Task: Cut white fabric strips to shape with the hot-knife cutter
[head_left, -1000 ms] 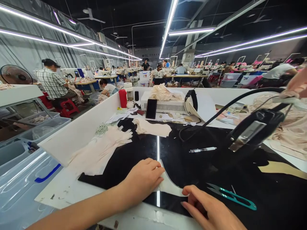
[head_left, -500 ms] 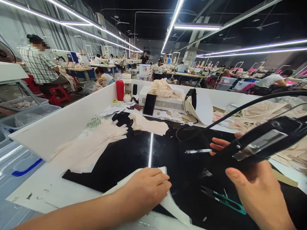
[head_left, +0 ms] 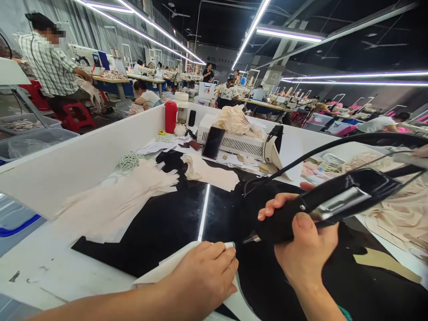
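My left hand [head_left: 200,278] presses flat on a pale fabric piece [head_left: 174,263] at the near edge of the glossy black work surface [head_left: 167,223]. My right hand [head_left: 304,245] grips a black corded hand tool [head_left: 327,203] with a silver plate. Its small metal tip points left, just above the black surface and a little right of the fabric piece. The tool's black cord [head_left: 334,145] arcs up and away to the right.
A stack of cream fabric pieces [head_left: 123,200] lies at the left. Behind stand a white machine [head_left: 234,142] with fabric on it, a phone [head_left: 213,142] and a red bottle [head_left: 170,117]. A white wall [head_left: 83,156] borders the left side. Other people sew at far tables.
My right hand left the fabric, took hold of the hanging black tool and brought it down toward the fabric piece. The pen and the green snips are now hidden behind hand and tool.
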A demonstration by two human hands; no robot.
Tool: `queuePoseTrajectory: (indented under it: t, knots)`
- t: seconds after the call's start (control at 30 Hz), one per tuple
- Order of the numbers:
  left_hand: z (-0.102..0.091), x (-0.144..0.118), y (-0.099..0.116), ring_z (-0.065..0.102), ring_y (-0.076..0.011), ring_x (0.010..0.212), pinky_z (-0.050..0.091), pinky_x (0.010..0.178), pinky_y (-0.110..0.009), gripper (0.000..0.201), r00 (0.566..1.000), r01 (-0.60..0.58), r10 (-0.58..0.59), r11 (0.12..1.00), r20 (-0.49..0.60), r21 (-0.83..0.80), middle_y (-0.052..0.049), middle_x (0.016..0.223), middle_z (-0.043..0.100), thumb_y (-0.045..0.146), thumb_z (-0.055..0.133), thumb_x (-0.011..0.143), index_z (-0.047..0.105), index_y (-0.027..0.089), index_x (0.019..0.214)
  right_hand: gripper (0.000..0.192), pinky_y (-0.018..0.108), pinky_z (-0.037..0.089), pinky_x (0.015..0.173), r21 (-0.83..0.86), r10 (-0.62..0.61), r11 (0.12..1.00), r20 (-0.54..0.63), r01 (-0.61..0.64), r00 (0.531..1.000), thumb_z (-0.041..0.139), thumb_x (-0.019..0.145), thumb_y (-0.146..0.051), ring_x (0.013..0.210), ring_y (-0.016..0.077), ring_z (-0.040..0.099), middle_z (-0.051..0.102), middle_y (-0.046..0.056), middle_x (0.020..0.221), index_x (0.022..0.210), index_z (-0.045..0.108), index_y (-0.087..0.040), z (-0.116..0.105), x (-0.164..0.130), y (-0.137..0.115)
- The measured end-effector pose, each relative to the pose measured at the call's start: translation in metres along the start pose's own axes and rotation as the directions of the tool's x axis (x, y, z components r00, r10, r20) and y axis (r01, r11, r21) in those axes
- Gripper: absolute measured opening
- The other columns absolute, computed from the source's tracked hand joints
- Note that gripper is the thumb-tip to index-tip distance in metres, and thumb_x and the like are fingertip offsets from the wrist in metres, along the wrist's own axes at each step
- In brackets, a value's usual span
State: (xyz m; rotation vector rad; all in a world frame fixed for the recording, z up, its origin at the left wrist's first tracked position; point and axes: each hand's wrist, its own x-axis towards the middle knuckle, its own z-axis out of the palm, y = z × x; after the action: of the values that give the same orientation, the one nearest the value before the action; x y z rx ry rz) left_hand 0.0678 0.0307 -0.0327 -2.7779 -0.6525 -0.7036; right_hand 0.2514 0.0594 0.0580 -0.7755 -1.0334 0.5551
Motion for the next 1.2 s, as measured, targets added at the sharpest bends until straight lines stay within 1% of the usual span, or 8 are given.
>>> queuePoseTrajectory:
  t: [0.1, 0.2, 0.33, 0.5, 0.67, 0.9, 1.07, 1.2]
  knots:
    - [-0.0004, 0.0013, 0.0016, 0.065, -0.02, 0.115, 0.05, 0.089, -0.032, 0.036, 1.0, 0.001, -0.001, 1.0, -0.012, -0.013, -0.007, 0.133, 0.071, 0.039, 0.049, 0.113, 0.068, 0.011, 0.126, 0.044, 0.029, 0.059, 0.051, 0.032, 0.001, 0.999, 0.022, -0.001, 1.0, 0.083, 0.082, -0.04, 0.06, 0.0158, 0.062, 0.067, -0.004, 0.078, 0.12, 0.063, -0.028, 0.0064, -0.0006, 0.006]
    - [-0.0006, 0.003, 0.0028, 0.065, -0.02, 0.113, 0.05, 0.088, -0.032, 0.035, 1.0, 0.015, -0.016, 1.0, -0.026, -0.023, -0.007, 0.131, 0.072, 0.038, 0.05, 0.113, 0.069, 0.01, 0.124, 0.045, 0.029, 0.058, 0.05, 0.053, 0.016, 0.998, 0.039, -0.018, 0.999, 0.084, 0.08, -0.042, 0.059, 0.0157, 0.061, 0.066, -0.004, 0.077, 0.117, 0.064, -0.028, 0.0074, -0.0011, 0.0085]
    - [-0.0011, 0.0043, 0.0043, 0.066, -0.0202, 0.112, 0.05, 0.087, -0.032, 0.035, 1.0, 0.015, -0.016, 1.0, -0.023, -0.022, -0.007, 0.13, 0.072, 0.038, 0.051, 0.112, 0.069, 0.01, 0.123, 0.047, 0.029, 0.057, 0.049, 0.077, 0.054, 0.995, 0.032, -0.056, 0.998, 0.086, 0.076, -0.045, 0.058, 0.0156, 0.059, 0.066, -0.004, 0.076, 0.115, 0.064, -0.028, 0.0077, -0.0014, 0.0074]
    - [-0.0015, 0.0036, 0.0038, 0.065, -0.0205, 0.114, 0.05, 0.088, -0.032, 0.036, 1.0, 0.007, -0.008, 1.0, -0.016, -0.015, -0.008, 0.132, 0.071, 0.037, 0.049, 0.113, 0.068, 0.009, 0.125, 0.044, 0.028, 0.056, 0.048, 0.1, 0.074, 0.992, 0.013, -0.075, 0.997, 0.086, 0.075, -0.046, 0.058, 0.015, 0.058, 0.064, -0.005, 0.073, 0.109, 0.065, -0.028, 0.009, -0.0014, 0.0027]
    - [-0.0014, 0.0029, 0.0038, 0.065, -0.0206, 0.116, 0.05, 0.09, -0.032, 0.035, 1.0, 0.011, -0.011, 1.0, 0.001, -0.02, -0.009, 0.134, 0.07, 0.037, 0.05, 0.113, 0.068, 0.01, 0.127, 0.047, 0.029, 0.056, 0.048, 0.106, 0.079, 0.991, 0.014, -0.08, 0.997, 0.087, 0.074, -0.046, 0.057, 0.0154, 0.058, 0.065, -0.004, 0.074, 0.112, 0.065, -0.028, 0.0099, -0.0016, 0.0028]
    - [-0.0044, 0.005, 0.004, 0.067, -0.0206, 0.112, 0.051, 0.088, -0.031, 0.033, 1.0, 0.007, -0.007, 1.0, 0.008, -0.02, -0.01, 0.131, 0.072, 0.036, 0.053, 0.111, 0.07, 0.01, 0.124, 0.048, 0.028, 0.055, 0.048, 0.089, 0.078, 0.993, -0.014, -0.076, 0.997, 0.087, 0.073, -0.046, 0.057, 0.0156, 0.058, 0.065, -0.004, 0.074, 0.111, 0.064, -0.028, 0.0086, 0.0012, 0.0061]
    - [-0.0044, 0.0039, 0.0051, 0.067, -0.0203, 0.113, 0.052, 0.089, -0.031, 0.033, 1.0, 0.016, -0.017, 0.999, -0.02, -0.038, -0.008, 0.13, 0.073, 0.034, 0.049, 0.113, 0.069, 0.011, 0.124, 0.046, 0.028, 0.055, 0.048, 0.09, 0.079, 0.993, -0.006, -0.078, 0.997, 0.085, 0.074, -0.046, 0.057, 0.015, 0.057, 0.064, -0.004, 0.074, 0.111, 0.064, -0.028, 0.0079, 0.0007, 0.0071]
    - [-0.0049, 0.0045, 0.0048, 0.067, -0.0204, 0.112, 0.053, 0.088, -0.031, 0.033, 1.0, 0.018, -0.018, 0.999, -0.02, -0.036, -0.008, 0.129, 0.074, 0.033, 0.048, 0.113, 0.07, 0.01, 0.122, 0.044, 0.028, 0.054, 0.047, 0.086, 0.082, 0.993, -0.002, -0.082, 0.997, 0.084, 0.075, -0.046, 0.057, 0.0151, 0.057, 0.063, -0.004, 0.074, 0.109, 0.064, -0.028, 0.0094, -0.001, 0.0042]
